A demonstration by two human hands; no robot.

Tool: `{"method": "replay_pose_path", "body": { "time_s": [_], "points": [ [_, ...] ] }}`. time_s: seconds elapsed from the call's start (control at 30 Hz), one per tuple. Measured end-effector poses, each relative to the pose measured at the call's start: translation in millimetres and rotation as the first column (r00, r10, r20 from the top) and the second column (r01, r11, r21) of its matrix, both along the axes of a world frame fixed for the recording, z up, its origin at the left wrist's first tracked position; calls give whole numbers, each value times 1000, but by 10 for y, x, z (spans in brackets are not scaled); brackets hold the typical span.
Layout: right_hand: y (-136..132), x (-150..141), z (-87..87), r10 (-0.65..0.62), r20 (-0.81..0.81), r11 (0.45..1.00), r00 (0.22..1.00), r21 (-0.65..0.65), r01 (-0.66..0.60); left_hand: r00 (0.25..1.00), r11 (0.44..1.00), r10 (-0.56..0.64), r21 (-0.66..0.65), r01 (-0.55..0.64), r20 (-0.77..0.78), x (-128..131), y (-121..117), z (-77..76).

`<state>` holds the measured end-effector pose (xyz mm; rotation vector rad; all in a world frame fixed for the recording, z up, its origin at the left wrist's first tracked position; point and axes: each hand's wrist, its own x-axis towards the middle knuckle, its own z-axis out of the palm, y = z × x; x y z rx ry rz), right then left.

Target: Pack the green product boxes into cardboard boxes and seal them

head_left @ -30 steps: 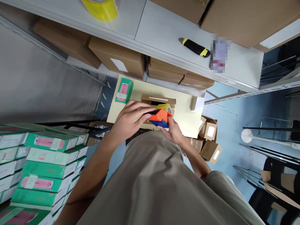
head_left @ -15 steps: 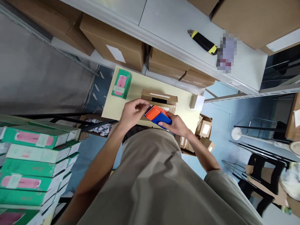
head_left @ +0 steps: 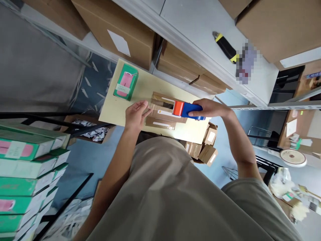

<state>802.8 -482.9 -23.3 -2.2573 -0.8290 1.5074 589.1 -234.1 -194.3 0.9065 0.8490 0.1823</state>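
A small brown cardboard box (head_left: 163, 115) lies on a pale yellow table (head_left: 147, 85) in front of me. My right hand (head_left: 213, 108) is closed round the blue handle of an orange and blue tape dispenser (head_left: 187, 109), which sits over the box's right part. My left hand (head_left: 135, 113) rests on the box's left end with fingers stretched out flat. A green and pink product box (head_left: 125, 81) lies at the table's far left corner.
Grey shelves (head_left: 200, 23) above hold brown cartons (head_left: 117, 30) and a black and yellow utility knife (head_left: 225, 47). Stacked green and pink boxes (head_left: 27, 157) stand at my left. Small cardboard boxes (head_left: 205, 147) sit on the blue floor at the right.
My right hand has carried the tape dispenser rightward over the box. My left hand let go of the dispenser and now lies flat on the box's left end.
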Motion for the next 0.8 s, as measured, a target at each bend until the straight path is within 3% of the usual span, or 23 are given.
{"method": "replay_pose_path", "body": {
  "time_s": [0.17, 0.37, 0.67, 0.8],
  "points": [
    [226, 286, -282, -13, -171, 999, 985, -31, 7, 998, 993, 67, -95, -68, -13, 55, 50, -122],
    [230, 222, -678, -31, -315, 997, 949, -74, 8, 995, 991, 70, -107, -77, -72, 5, 115, -242],
    [240, 88, -811, -48, -268, 995, 962, -93, 24, 984, 995, 81, -51, -91, -159, 51, 181, -360],
    [255, 34, -842, -40, -221, 992, 974, -129, 11, 976, 997, 71, -7, -74, -204, 80, 207, -490]
  ]
}}
